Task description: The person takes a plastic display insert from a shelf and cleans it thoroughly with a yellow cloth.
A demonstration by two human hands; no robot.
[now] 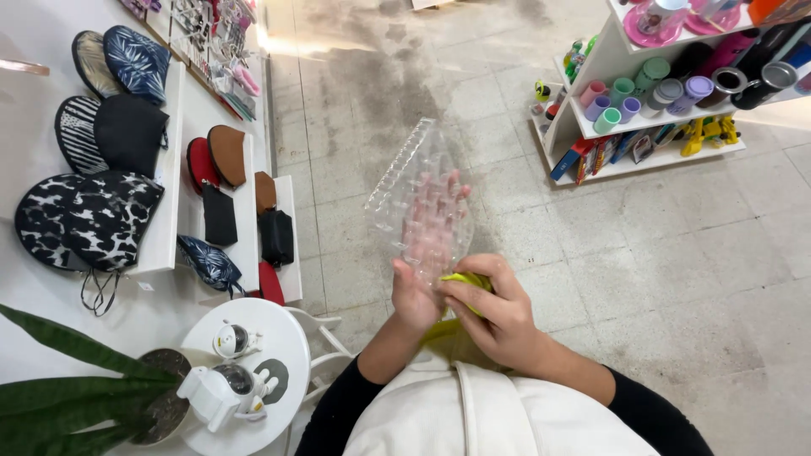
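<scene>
a clear dimpled plastic tray (418, 181) is gripped upright by the left hand (416, 295); a yellow-green cloth (466, 281) is clenched in the right hand (498, 317), pressed at the tray's near edge; wiping seems underway; a steady grip is needed.

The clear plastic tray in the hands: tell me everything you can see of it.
The clear moulded plastic tray is thin, see-through and glossy, with rows of small round pockets. It is held up off the floor, tilted away. The left hand lies behind it, fingers showing through; the right hand presses a yellow-green cloth at its lower edge.
</scene>
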